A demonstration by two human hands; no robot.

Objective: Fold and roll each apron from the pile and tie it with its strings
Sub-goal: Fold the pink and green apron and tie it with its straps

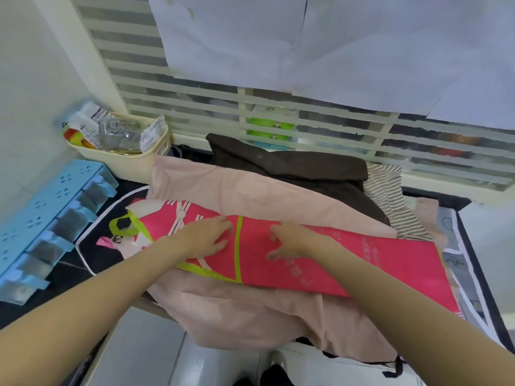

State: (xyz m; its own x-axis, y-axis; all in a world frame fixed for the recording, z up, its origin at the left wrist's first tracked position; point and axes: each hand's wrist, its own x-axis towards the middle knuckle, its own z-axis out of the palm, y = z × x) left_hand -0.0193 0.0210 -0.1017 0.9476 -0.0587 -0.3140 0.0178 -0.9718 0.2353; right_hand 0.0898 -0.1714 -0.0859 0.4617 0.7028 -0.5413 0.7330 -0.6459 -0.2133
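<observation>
A bright pink apron with lime-green trim lies folded into a long band across the pile, its green neck loop at the left end. My left hand rests flat on it just left of a vertical green stripe. My right hand lies on the pink cloth right of that stripe, fingers spread and slightly bent. Under it spreads a pale pink apron, with a dark brown one and a striped one behind.
A cream basket with packets stands at the back left beside a light-blue plastic rack. A slatted blind runs along the back. The table's near edge is below the pale pink cloth, which hangs over it.
</observation>
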